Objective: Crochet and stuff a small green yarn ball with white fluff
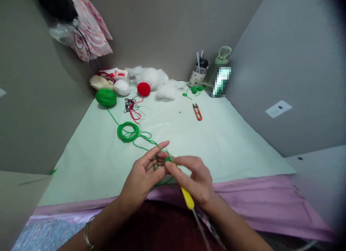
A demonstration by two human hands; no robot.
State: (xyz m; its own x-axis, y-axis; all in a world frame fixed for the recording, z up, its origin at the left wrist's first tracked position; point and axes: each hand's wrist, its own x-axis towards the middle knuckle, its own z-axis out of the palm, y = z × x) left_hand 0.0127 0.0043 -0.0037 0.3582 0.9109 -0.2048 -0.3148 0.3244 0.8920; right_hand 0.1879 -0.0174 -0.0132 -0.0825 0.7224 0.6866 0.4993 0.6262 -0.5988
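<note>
Near the front edge of the table, my left hand [146, 171] pinches a small green crochet piece [168, 160] between thumb and fingers. Green yarn [151, 140] runs over its raised index finger. Gripped in my right hand [195, 177] is a crochet hook [187, 197] with a yellow handle, its thin metal tip at the green piece. The yarn leads back to a loose green coil [128, 132] on the table, and a strand joins that coil to a green yarn ball [106, 97]. My fingers partly hide the crochet piece.
Orange thread snips [197, 112] lie at the back right. Behind are a red yarn ball [143, 89], a white yarn ball [122, 88], white stuffing [152, 78], tangled black and red yarn [132, 106], a pen cup [198, 75] and a green bottle [223, 60]. Walls enclose both sides.
</note>
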